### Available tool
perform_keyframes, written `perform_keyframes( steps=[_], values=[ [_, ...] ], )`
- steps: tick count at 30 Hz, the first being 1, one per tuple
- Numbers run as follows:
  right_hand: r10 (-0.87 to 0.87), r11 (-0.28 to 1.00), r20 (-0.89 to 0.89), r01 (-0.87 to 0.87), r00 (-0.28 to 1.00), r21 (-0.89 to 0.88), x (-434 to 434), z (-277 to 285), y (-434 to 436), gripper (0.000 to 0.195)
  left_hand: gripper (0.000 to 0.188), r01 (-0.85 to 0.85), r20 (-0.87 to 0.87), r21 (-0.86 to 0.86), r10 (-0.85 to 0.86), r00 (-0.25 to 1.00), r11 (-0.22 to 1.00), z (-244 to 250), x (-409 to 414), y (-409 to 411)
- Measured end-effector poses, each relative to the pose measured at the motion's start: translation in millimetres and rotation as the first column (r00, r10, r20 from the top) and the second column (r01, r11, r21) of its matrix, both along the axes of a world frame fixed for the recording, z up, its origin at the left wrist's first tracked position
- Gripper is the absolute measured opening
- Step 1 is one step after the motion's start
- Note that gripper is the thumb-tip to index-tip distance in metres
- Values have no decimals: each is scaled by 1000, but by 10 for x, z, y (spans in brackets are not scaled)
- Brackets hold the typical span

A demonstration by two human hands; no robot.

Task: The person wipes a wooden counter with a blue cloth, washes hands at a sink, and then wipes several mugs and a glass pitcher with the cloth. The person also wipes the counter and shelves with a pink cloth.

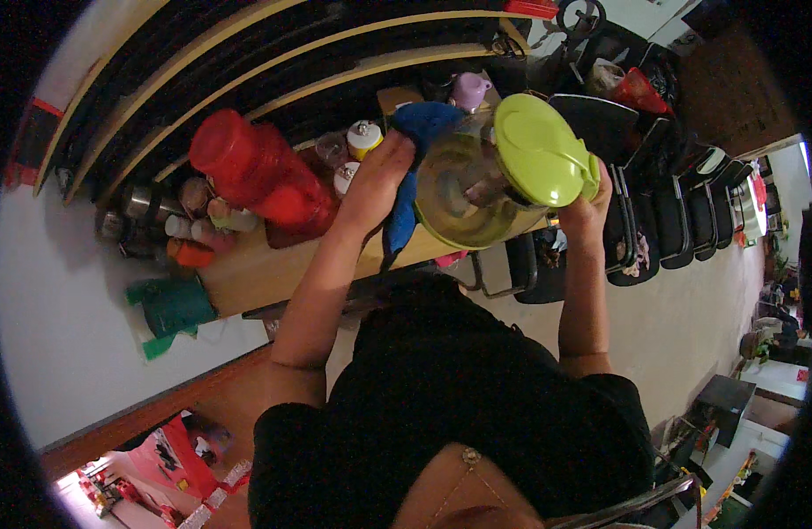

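A clear plastic container (445, 192) with a lime-green lid (535, 149) is held tilted above the wooden table (260, 274). My right hand (588, 202) grips it at the lid end, its fingers partly hidden behind the lid. A blue cloth (406, 192) is in my left hand (382, 175) and lies against the left side of the container. Left of that hand stand red translucent plastic jugs (263, 172) on a tray.
White jars with yellow (364, 137), a lilac cup (470, 90), and several cups (194, 228) stand on the table. A green bin (174, 307) is at its left end. Black chairs (617, 218) line the right side; slatted shelves (300, 79) rise behind.
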State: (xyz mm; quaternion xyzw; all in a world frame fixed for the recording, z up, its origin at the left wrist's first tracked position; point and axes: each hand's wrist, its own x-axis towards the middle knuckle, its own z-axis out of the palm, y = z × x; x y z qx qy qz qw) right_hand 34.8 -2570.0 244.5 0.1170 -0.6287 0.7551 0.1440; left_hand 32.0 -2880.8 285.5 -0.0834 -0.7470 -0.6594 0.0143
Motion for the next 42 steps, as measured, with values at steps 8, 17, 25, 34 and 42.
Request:
perform_keyframes(
  steps=[8,17,25,34,42],
  values=[
    [117,993,-82,-114,990,41,-53,198,-111,38,32,299,-213,-32,-299,930,954,59,44,110],
    [-1,1000,67,0,998,9,-226,389,-359,38,28,404,79,318,-449,890,858,-107,-216,216],
    [-423,904,-127,427,897,6,-310,154,-91,36,48,-67,252,351,-26,968,934,-476,25,302],
    [-307,915,228,353,924,-195,-337,337,-341,19,49,-235,328,788,-66,942,569,-1010,-108,35],
    [-289,956,185,292,939,13,-30,475,-729,51,43,-455,-90,231,484,870,860,21,250,103]
  ],
)
